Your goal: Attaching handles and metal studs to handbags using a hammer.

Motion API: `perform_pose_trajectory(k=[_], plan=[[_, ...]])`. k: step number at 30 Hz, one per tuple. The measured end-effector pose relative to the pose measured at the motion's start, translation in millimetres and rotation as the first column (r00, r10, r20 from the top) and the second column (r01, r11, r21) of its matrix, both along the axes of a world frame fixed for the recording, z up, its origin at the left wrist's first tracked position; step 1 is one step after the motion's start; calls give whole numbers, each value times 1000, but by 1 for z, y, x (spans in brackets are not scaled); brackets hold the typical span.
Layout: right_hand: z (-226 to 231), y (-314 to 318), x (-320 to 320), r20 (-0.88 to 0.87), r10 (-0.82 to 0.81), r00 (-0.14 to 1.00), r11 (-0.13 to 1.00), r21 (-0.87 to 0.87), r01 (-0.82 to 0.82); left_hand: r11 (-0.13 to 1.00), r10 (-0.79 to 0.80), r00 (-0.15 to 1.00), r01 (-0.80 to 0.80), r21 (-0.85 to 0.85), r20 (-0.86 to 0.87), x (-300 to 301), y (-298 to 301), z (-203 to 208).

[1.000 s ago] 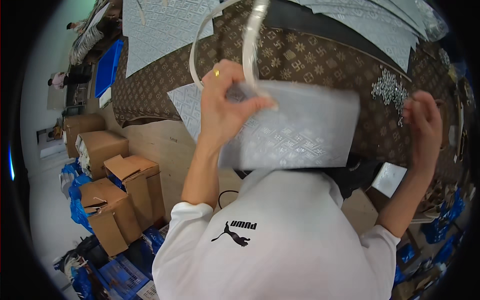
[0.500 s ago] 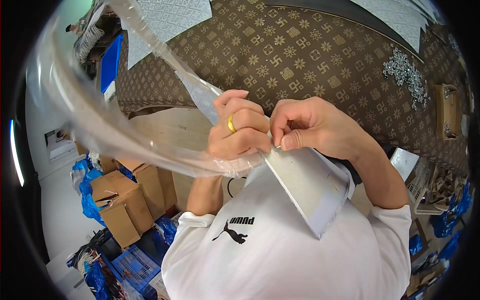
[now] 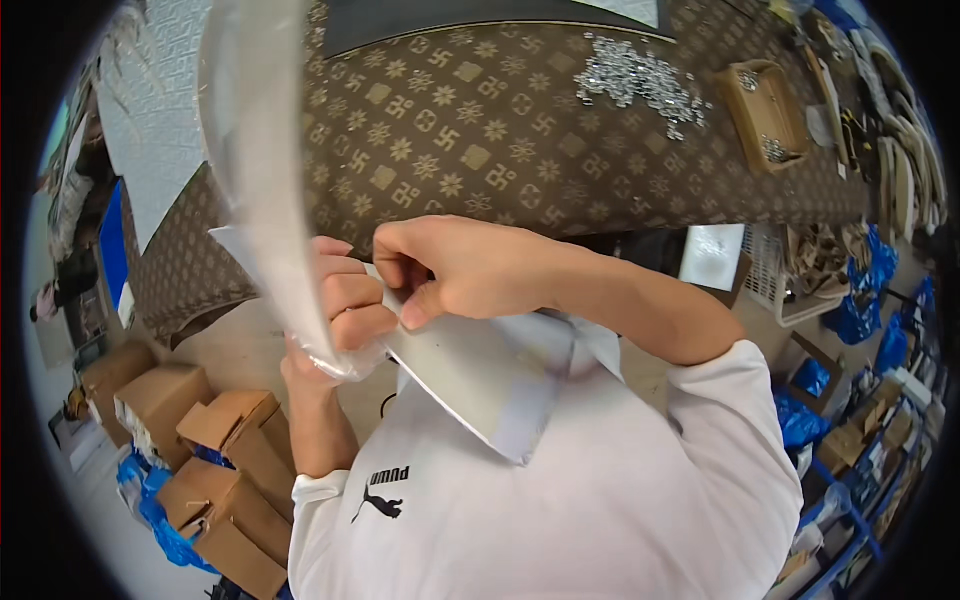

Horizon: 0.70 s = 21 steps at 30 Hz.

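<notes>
My left hand (image 3: 352, 308) is closed in a fist around a flat white strip-shaped panel (image 3: 470, 375), whose pale corner also pokes out on the fist's far side. A wide clear plastic band (image 3: 268, 190), blurred by motion, rises in a loop from the same hand; how it joins the panel is hidden. My right hand (image 3: 455, 270) is pressed beside the left, thumb and bent forefinger pinched at the panel's upper edge. Whatever lies in that pinch is hidden. The panel slants down across the front of my white shirt.
A patterned brown cloth (image 3: 450, 130) covers the table ahead. On it lie a heap of small shiny metal pieces (image 3: 640, 85) and an open cardboard tray (image 3: 765, 120). Cardboard boxes (image 3: 235, 500) stand at lower left; a white crate (image 3: 775, 280) and blue bags (image 3: 860, 290) are on the right.
The view has swung right, so table and hands appear farther left. The plastic band has swung from a wide loop to a narrow upright one. Both hands keep their closed grips together.
</notes>
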State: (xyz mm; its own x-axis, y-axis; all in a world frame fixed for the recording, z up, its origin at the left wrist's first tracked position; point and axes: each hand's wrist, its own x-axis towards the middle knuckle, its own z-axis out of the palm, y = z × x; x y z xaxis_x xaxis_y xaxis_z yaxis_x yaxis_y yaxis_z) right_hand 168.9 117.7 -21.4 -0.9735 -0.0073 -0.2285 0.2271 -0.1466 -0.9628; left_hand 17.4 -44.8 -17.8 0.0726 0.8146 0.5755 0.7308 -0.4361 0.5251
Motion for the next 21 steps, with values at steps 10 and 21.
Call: perform_pose_trajectory(k=[10,21], plan=[[20,117,143,-204,-803,560,240,749,617,955,2,994,-33,-293,-106,9,-1,25],[-12,229,249,26,-704,709,364,871,330,979,1,964,-55,-196,-265,11,12,13]])
